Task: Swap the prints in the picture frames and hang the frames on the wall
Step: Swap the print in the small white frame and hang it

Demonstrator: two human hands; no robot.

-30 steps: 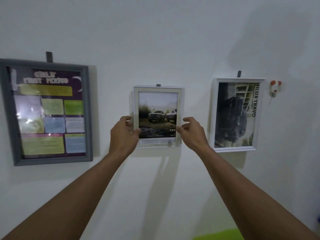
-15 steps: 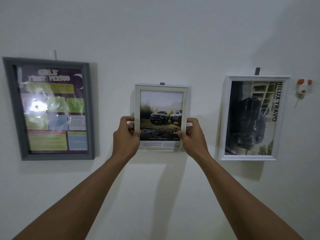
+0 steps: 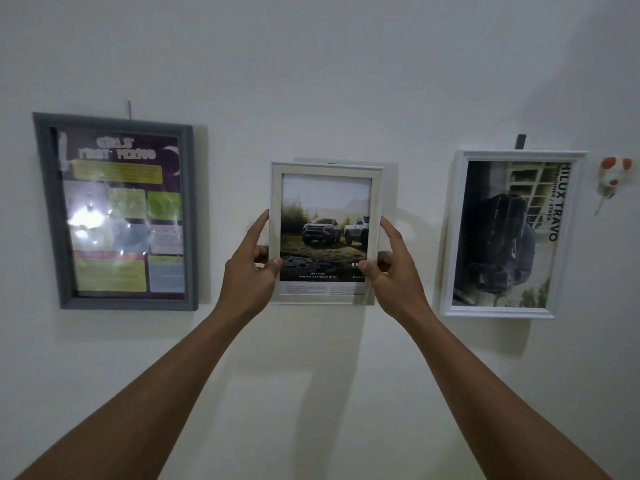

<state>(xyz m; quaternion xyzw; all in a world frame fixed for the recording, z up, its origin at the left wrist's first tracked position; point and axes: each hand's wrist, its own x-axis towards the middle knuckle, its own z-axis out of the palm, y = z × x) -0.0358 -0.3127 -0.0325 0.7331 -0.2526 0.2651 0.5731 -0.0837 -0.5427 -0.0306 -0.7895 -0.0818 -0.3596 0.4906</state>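
Fingers [image 3: 259, 226] of left hand [image 3: 247, 271] and right hand [image 3: 396, 271] pinch the cream frame [image 3: 325, 168] by its sides at the wall [image 3: 311, 81]. Probably hanging it; next, seat it level. It holds a two-truck print [image 3: 325, 230]; left of it the grey frame [image 3: 55, 209] holds a poster [image 3: 121, 216], right of it the white frame [image 3: 498, 311] a dark-truck print [image 3: 502, 237].

Dim, greyish light; glare on grey frame [image 3: 117, 209] glass; soft shadows; wide-angle edge bending.

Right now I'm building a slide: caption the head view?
Left hand and right hand grip the cream frame at the wall, between a grey frame and a white frame.
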